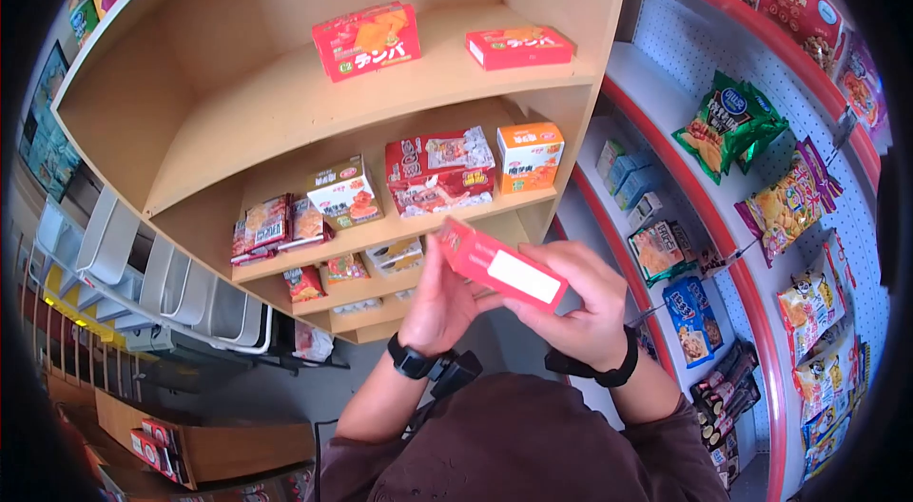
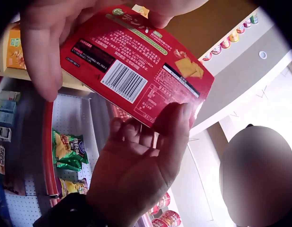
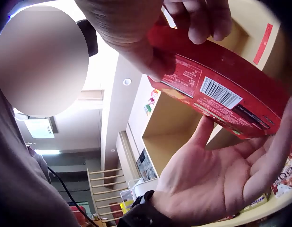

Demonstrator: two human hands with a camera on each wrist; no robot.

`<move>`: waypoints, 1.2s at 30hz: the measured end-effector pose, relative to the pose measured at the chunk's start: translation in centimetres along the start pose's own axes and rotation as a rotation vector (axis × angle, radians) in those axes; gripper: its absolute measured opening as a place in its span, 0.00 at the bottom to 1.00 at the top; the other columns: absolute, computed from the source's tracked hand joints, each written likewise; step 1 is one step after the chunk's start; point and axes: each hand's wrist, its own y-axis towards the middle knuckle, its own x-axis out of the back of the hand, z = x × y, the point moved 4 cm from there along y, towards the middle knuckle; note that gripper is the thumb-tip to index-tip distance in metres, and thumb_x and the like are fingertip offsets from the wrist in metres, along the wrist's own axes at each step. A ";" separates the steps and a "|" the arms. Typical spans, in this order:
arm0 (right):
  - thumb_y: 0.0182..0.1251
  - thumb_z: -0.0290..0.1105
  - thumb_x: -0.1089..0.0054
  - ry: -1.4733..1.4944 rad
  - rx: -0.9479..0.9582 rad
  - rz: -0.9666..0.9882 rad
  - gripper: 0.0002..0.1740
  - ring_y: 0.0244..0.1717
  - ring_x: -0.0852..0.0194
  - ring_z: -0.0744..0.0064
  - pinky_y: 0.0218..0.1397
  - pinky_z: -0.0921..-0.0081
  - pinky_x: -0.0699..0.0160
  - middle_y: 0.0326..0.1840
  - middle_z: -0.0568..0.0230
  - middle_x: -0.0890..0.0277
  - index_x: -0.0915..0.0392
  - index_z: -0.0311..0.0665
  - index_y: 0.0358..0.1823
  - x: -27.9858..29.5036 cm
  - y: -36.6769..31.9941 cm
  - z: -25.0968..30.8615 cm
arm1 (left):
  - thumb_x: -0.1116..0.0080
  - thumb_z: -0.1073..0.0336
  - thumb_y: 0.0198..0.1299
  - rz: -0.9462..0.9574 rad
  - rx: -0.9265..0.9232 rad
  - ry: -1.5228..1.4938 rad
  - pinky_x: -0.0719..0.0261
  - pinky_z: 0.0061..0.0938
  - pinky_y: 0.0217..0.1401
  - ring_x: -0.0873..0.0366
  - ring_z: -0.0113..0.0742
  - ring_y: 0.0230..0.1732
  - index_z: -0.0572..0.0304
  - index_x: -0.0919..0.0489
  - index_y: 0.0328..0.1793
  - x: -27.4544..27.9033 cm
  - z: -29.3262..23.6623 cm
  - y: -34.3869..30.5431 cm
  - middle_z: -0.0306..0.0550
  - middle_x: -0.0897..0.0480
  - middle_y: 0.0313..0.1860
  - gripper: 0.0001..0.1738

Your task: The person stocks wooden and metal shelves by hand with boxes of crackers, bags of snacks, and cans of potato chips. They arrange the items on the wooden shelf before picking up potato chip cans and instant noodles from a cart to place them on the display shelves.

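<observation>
A red snack box [image 1: 504, 266] with a white panel on its side is held in front of the chest. My right hand [image 1: 582, 302] grips one end; in the left wrist view, the right hand [image 2: 141, 170] has its thumb on the barcoded face of the box [image 2: 136, 66] and its fingers behind. At the other end my left hand [image 1: 433, 304] touches the box. The right wrist view shows the left hand's [image 3: 207, 182] palm exposed, with extended fingers and the thumb against the edge of the box [image 3: 217, 80].
Two similar red boxes [image 1: 369, 41] [image 1: 520, 48] lie on the wooden shelf [image 1: 257, 103] ahead. Below them stand snack packs, including an orange box [image 1: 530, 158]. On the right, red-edged racks hold bags such as a green one [image 1: 730, 126]. Grey bins [image 1: 107, 241] stand at left.
</observation>
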 end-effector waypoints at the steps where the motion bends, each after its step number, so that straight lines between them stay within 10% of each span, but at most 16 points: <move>1: 0.53 0.27 0.21 0.015 -0.018 0.006 0.25 0.45 0.13 0.57 0.49 0.68 0.16 0.48 0.50 0.15 0.16 0.29 0.53 -0.2 -0.2 -0.3 | 0.65 0.29 0.75 -0.038 -0.059 0.004 0.21 0.46 0.67 0.24 0.43 0.68 0.50 0.36 0.78 0.2 -0.7 -0.3 0.46 0.26 0.71 0.40; 9: 0.59 0.25 0.28 0.175 -0.097 0.157 0.29 0.62 0.18 0.50 0.64 0.63 0.20 0.61 0.48 0.19 0.24 0.31 0.64 -2.5 -0.6 -1.5 | 0.45 0.42 0.74 -0.046 -0.508 0.375 0.28 0.43 0.73 0.31 0.40 0.74 0.59 0.46 0.85 0.6 -7.9 -3.6 0.50 0.31 0.76 0.44; 16: 0.63 0.22 0.34 0.372 -0.254 0.177 0.28 0.65 0.22 0.56 0.65 0.65 0.22 0.66 0.51 0.24 0.24 0.35 0.66 -5.5 -0.2 -2.9 | 0.43 0.27 0.64 0.084 -0.531 0.827 0.34 0.39 0.77 0.32 0.40 0.75 0.66 0.35 0.78 2.9 -12.2 -5.0 0.52 0.33 0.76 0.52; 20: 0.64 0.17 0.38 0.456 -0.225 0.101 0.25 0.66 0.23 0.58 0.67 0.67 0.24 0.68 0.52 0.28 0.21 0.34 0.64 -8.5 0.1 -3.2 | 0.51 0.33 0.73 0.074 -0.324 0.529 0.40 0.40 0.80 0.36 0.39 0.78 0.66 0.43 0.83 4.1 -14.0 -5.1 0.52 0.36 0.79 0.49; 25: 0.60 0.06 0.57 0.646 -0.124 -0.003 0.32 0.79 0.39 0.56 0.75 0.62 0.30 0.78 0.46 0.41 0.19 0.35 0.62 -10.3 1.6 -2.5 | 0.43 0.64 0.75 0.071 -0.094 0.556 0.17 0.27 0.42 0.18 0.31 0.50 0.57 0.51 0.86 5.6 -16.3 -5.4 0.49 0.22 0.65 0.40; 28: 0.61 0.08 0.53 0.948 -0.312 -0.134 0.38 0.74 0.32 0.58 0.73 0.62 0.27 0.76 0.46 0.37 0.38 0.31 0.77 -11.5 2.2 -3.1 | 0.41 0.68 0.73 0.021 -0.328 0.649 0.18 0.27 0.43 0.20 0.29 0.53 0.57 0.51 0.86 5.1 -17.3 -5.2 0.49 0.24 0.67 0.42; 31: 0.65 0.14 0.42 1.289 -0.617 -0.119 0.40 0.66 0.25 0.64 0.67 0.67 0.24 0.70 0.49 0.30 0.45 0.32 0.79 -11.5 3.4 -4.3 | 0.41 0.72 0.72 -0.046 -0.525 0.755 0.23 0.32 0.65 0.27 0.35 0.69 0.59 0.53 0.87 4.8 -18.1 -5.0 0.52 0.33 0.76 0.43; 36: 0.65 0.23 0.28 0.565 -0.397 0.047 0.41 0.55 0.22 0.77 0.58 0.76 0.24 0.60 0.58 0.22 0.42 0.34 0.76 -12.4 6.3 -5.9 | 0.40 0.74 0.70 -0.008 -0.633 0.924 0.38 0.37 0.80 0.39 0.42 0.80 0.62 0.55 0.87 4.8 -19.6 -3.4 0.56 0.41 0.81 0.46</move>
